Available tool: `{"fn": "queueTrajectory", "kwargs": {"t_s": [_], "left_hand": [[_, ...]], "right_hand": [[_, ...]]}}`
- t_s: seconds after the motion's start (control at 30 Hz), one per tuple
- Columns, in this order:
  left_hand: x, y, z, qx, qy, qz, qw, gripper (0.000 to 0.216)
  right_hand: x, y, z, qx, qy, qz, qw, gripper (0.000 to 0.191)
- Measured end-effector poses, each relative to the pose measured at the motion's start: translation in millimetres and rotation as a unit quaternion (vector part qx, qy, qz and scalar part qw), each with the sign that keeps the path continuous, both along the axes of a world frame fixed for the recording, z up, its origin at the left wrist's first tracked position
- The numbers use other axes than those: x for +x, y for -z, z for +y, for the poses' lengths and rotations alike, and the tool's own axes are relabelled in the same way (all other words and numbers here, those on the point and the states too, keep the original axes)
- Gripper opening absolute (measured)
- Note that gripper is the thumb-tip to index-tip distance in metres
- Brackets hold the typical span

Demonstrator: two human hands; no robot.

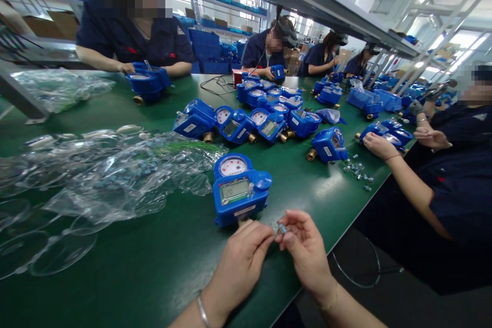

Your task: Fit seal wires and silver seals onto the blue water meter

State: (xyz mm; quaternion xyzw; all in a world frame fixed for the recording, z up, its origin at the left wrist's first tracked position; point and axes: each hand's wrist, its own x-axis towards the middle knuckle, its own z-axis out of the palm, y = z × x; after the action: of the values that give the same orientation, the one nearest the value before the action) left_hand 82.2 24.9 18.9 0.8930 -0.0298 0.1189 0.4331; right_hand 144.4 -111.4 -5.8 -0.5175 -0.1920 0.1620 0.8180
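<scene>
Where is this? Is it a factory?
It looks like a factory assembly line. Many blue water meters lie along a long green table, and several workers in dark uniforms sit handling them. The person's hands pinch a tiny part.

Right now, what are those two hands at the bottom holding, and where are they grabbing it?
A tiny blue-grey part, pinched at its ends between the fingertips of the left hand and right hand, just in front of the blue meter.
</scene>
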Motion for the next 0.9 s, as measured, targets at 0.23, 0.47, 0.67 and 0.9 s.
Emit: {"fn": "queueTrajectory", "kwargs": {"t_s": [0.23,0.47,0.67,0.9], "left_hand": [[-0.6,-1.8,-4.7,-0.013,-0.023,0.008,1.000,0.022],[-1.2,1.5,-1.8,-0.167,-0.073,0.080,0.980,0.017],[3.6,-2.2,2.5,-0.233,-0.025,0.118,0.965,0.019],[3.3,-2.6,2.8,-0.339,-0.054,0.116,0.932,0.022]], "right_hand": [[-2.3,4.2,1.5,0.017,-0.029,0.018,0.999,0.033],[-6.6,0.2,2.4,-0.024,-0.017,-0.027,0.999,0.035],[-8.0,2.2,6.5,0.010,-0.052,-0.013,0.999,0.037],[-4.4,-0.5,-2.5,-0.168,0.008,-0.217,0.962,0.021]]}}
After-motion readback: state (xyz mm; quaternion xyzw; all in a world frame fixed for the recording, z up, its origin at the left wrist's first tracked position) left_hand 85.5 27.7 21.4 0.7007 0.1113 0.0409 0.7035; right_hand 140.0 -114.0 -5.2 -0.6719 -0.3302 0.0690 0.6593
